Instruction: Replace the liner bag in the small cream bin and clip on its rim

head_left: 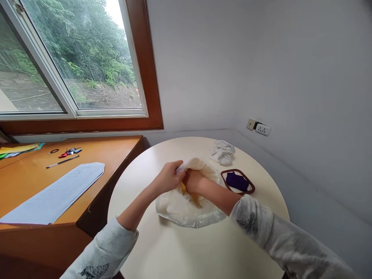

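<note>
On the round table lies a translucent white plastic bag (188, 215), its mouth pulled up and crumpled. My left hand (171, 176) pinches the upper left edge of the bag between thumb and fingers. My right hand (194, 181) reaches into the bag's opening, and its fingers are hidden there. Something yellow-orange (195, 198) shows inside the bag below my right hand; its kind is unclear. To the right of the bag sits a brown-rimmed tray or frame (251, 187) with a dark purple piece (236, 181) in it, perhaps cloth.
A crumpled white plastic bag (223, 152) lies toward the back of the round table (180, 252). Left of it stands a wooden desk (122, 155) with paper sheets (64, 192), a pen (62, 161) and keys (69, 152). A window and a wall socket (263, 129) are behind.
</note>
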A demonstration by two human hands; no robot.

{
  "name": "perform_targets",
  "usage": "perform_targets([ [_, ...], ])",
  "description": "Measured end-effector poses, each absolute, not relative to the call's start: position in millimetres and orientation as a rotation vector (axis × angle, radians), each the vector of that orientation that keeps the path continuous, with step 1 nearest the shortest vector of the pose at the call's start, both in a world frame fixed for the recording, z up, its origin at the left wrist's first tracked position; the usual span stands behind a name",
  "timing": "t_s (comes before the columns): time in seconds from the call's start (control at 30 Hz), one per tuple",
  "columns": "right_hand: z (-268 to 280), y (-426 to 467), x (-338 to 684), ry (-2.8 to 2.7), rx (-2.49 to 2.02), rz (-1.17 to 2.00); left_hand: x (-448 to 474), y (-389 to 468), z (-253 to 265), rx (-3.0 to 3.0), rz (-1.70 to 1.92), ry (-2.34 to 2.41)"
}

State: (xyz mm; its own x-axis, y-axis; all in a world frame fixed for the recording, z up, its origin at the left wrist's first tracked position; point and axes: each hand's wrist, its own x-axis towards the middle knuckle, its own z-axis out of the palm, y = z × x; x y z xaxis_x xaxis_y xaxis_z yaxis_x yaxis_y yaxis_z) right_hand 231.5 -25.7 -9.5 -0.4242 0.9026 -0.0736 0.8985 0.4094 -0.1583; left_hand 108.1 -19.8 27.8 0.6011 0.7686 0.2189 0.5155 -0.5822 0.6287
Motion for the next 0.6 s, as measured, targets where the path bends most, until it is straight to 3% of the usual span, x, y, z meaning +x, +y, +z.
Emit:
perform_targets([
  [0.17,-16.2,-36.4,231.9,-2.793,-1.891,0.046,107.7,-25.2,29.8,2.304,0.620,0.994],
  [0.6,-28.2,-32.5,239.0,-2.826,-1.815,-0.018,109.5,-22.9,28.3,2.309,0.611,0.967],
])
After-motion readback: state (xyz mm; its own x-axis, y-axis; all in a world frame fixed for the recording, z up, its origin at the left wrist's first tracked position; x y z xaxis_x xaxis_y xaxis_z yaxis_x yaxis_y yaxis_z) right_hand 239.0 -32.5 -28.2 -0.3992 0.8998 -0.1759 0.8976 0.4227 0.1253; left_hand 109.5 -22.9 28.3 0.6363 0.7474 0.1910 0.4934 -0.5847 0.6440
